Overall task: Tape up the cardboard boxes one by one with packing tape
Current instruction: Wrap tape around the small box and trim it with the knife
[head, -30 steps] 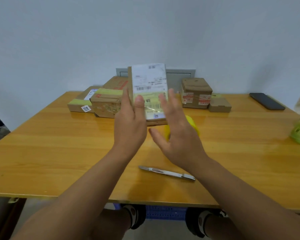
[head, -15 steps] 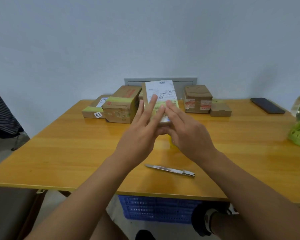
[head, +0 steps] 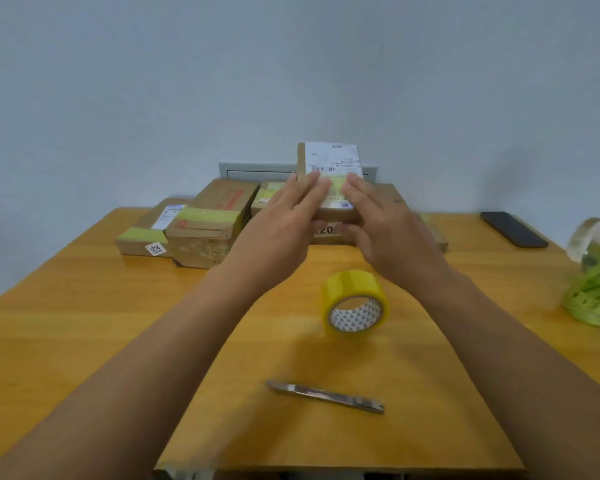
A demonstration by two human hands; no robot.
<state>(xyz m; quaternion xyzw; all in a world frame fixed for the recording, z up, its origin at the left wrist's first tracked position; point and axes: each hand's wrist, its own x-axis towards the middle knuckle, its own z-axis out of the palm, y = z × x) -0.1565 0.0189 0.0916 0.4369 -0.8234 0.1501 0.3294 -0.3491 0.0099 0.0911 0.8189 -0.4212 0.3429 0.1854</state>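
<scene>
Table (head: 84, 341) of orange-yellow wood carries everything: taped brown cardboard boxes (head: 205, 233) along the wall, and a small labelled cardboard box (head: 329, 168) raised over them between the left hand (head: 284, 226) and right hand (head: 385, 226), straight fingers pressing its sides. It looks light and stiff, best held by opposite edges. Nearer lie the yellow packing tape roll (head: 355, 301) and a slim metal utility knife (head: 326, 396).

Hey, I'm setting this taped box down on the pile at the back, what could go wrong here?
The labelled box sits high between your left hand and right hand; on the uneven stack of boxes it may tip. The tape roll stands on edge and could roll. The utility knife lies under your forearms.
</scene>
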